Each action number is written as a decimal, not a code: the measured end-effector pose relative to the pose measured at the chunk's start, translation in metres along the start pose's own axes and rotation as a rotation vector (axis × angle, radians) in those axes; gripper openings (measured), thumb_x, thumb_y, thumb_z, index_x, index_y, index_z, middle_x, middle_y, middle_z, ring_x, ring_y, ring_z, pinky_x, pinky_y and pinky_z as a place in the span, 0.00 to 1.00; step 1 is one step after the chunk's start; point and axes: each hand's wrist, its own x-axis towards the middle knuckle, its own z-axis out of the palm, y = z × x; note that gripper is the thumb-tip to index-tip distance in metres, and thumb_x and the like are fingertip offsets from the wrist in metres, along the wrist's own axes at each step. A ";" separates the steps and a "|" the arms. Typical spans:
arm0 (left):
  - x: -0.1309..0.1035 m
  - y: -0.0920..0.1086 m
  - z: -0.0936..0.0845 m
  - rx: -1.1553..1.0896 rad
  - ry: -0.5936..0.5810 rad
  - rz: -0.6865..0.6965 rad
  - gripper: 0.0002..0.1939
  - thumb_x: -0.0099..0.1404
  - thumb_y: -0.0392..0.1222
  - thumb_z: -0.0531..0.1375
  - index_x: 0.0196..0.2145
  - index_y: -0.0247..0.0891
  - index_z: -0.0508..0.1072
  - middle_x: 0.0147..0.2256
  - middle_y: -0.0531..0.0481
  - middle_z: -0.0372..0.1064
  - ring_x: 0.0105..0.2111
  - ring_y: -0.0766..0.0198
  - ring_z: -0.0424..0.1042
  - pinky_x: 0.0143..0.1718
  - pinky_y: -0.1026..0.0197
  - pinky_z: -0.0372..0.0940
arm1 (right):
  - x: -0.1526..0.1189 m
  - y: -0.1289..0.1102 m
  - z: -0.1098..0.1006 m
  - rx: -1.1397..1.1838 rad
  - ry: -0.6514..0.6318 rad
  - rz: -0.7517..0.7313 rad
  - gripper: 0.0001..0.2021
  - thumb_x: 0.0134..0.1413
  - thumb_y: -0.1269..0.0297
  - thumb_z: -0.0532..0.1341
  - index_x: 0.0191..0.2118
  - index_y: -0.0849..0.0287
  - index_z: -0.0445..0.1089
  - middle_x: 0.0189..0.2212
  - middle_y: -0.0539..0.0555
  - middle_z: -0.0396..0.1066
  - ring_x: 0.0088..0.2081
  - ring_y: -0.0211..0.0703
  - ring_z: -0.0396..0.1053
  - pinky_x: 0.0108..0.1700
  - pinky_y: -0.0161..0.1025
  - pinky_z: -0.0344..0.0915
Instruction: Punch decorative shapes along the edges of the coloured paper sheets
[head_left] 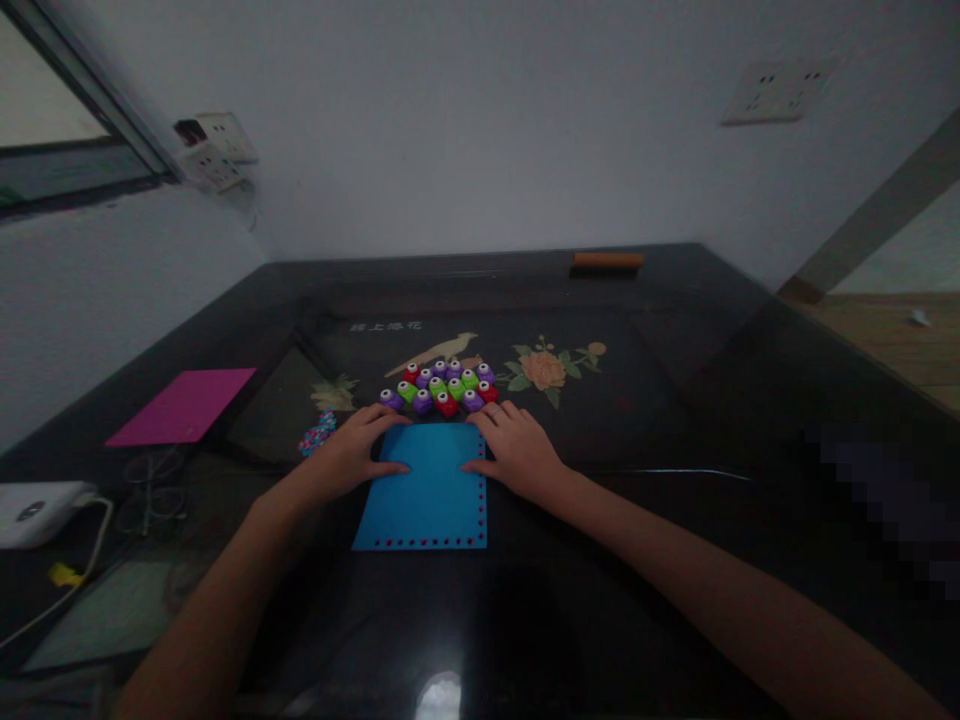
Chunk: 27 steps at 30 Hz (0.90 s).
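Note:
A blue sheet (431, 495) lies flat, with small dark red dots along its near and right edges. My left hand (352, 445) rests at its upper left, fingertips near the far corner and thumb on the surface, fingers apart. At the upper right, my right hand (516, 448) touches it the same way, thumb and fingers spread, a ring on one finger. Just beyond the sheet stands a cluster of several small purple, green and red pieces (438, 388) with white eye-like tops. A small pink and blue beaded item (318, 433) lies beside my left hand.
The dark glossy table (675, 330) has a bird and flower print. A magenta sheet (184, 407) and a white device (41, 513) with a cable are at the left. An orange-brown cylinder (607, 261) lies by the far edge. Wall sockets (780, 90) are behind.

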 end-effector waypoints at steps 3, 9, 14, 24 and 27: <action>0.000 0.003 -0.002 -0.010 0.011 -0.013 0.27 0.52 0.50 0.65 0.47 0.39 0.65 0.48 0.43 0.63 0.49 0.51 0.63 0.49 0.50 0.59 | 0.001 0.000 0.001 0.010 0.011 0.026 0.28 0.46 0.49 0.64 0.49 0.64 0.65 0.46 0.61 0.68 0.46 0.55 0.64 0.42 0.47 0.62; 0.001 0.001 -0.005 -0.026 0.075 -0.008 0.15 0.56 0.47 0.61 0.40 0.39 0.68 0.41 0.46 0.67 0.40 0.54 0.68 0.40 0.55 0.63 | 0.001 0.002 0.003 0.064 0.009 0.075 0.23 0.46 0.55 0.66 0.46 0.63 0.65 0.44 0.61 0.68 0.45 0.53 0.64 0.42 0.47 0.62; 0.001 -0.001 -0.012 -0.151 0.101 -0.121 0.11 0.58 0.49 0.59 0.34 0.39 0.70 0.30 0.51 0.69 0.30 0.59 0.69 0.32 0.60 0.62 | 0.000 0.004 0.005 0.150 0.016 0.111 0.17 0.47 0.60 0.65 0.42 0.62 0.66 0.45 0.60 0.66 0.45 0.52 0.62 0.43 0.47 0.61; -0.002 0.020 -0.030 -0.628 0.239 -0.297 0.12 0.54 0.49 0.63 0.32 0.38 0.70 0.26 0.53 0.68 0.26 0.64 0.68 0.25 0.65 0.63 | 0.007 0.020 -0.007 0.778 0.086 0.226 0.09 0.48 0.60 0.62 0.29 0.60 0.64 0.31 0.53 0.66 0.35 0.42 0.64 0.35 0.39 0.61; -0.002 0.028 -0.028 -0.753 0.352 -0.345 0.12 0.53 0.48 0.64 0.31 0.38 0.69 0.25 0.54 0.67 0.24 0.66 0.67 0.23 0.66 0.62 | 0.006 0.018 -0.017 1.013 -0.067 0.210 0.11 0.51 0.56 0.60 0.28 0.60 0.65 0.27 0.52 0.67 0.30 0.40 0.65 0.32 0.39 0.62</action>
